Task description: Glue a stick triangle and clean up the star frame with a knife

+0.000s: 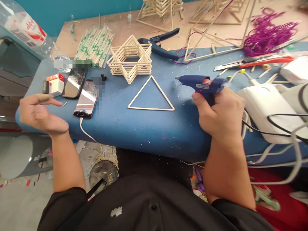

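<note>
My right hand [221, 112] is wrapped round the grip of a blue hot glue gun [197, 82], whose nozzle points left over the table. Left of the nozzle, a flat triangle of thin wooden sticks [151, 108] lies on the blue tabletop. Behind it sits a star-shaped stack of glued sticks [130, 71]. Over at the left edge of the table, my left hand [44, 114] hovers with loosely bent fingers apart and nothing visible in them. Near its fingertips are a small white bit [64, 104], a red and white box [55, 85] and two phones, one charging [86, 99].
Wrapped chopsticks [95, 45] and a plastic bottle [26, 29] are at back left. Dark-handled cutters [163, 51], an orange utility knife [262, 60], purple cord [267, 35] and stick frames [214, 54] lie behind. White power blocks [271, 112] with cables crowd the right.
</note>
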Demonstrator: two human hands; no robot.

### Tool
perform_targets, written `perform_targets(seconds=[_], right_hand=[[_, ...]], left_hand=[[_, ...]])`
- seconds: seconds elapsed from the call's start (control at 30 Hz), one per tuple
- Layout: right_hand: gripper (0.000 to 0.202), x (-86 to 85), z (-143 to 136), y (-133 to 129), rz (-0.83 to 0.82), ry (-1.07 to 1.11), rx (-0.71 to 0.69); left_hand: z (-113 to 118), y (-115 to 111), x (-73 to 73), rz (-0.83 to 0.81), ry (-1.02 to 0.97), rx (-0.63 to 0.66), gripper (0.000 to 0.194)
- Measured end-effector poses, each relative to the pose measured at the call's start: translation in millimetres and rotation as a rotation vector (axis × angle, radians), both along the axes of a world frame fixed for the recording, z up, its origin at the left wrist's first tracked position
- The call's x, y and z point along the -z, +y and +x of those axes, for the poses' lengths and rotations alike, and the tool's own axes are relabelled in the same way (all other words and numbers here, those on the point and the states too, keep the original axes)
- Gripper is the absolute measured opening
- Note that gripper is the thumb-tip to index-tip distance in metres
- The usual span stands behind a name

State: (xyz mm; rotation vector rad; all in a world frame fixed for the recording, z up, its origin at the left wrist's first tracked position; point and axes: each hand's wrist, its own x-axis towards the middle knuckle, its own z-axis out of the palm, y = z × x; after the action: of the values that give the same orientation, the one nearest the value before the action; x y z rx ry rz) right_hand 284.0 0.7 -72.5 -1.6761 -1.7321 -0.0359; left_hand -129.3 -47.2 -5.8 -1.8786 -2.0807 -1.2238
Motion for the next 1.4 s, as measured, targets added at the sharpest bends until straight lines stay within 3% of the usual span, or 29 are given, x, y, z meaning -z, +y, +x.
perform_targets(seconds=[0.17, 0.3, 0.7, 1.17, 1.4], right_hand=[[0.028, -10.7, -5, -5, 0.075, 0.112, -0.085], [0.024, -8.0, -4, -5, 0.064, 0.105, -0.094], [0.024, -1.2, 1, -2, 0.048, 0.111, -0.091], [0.021, -8.7, -1, -4, -0.026, 0.075, -0.073], [0.021, -5.2, 1, -3, 0.041, 0.062, -0.081]], left_hand=[[54, -38, 29.7, 0.06, 0.016, 0.092, 0.032], [71, -54, 51.8, 0.262, 0.057, 0.214, 0.025], [85, -22, 78.3, 0.253, 0.253, 0.235, 0.019], [86, -24, 84.8, 0.238, 0.225, 0.21, 0.018], [87, -24, 84.3, 0.223, 0.232, 0.203, 0.02]])
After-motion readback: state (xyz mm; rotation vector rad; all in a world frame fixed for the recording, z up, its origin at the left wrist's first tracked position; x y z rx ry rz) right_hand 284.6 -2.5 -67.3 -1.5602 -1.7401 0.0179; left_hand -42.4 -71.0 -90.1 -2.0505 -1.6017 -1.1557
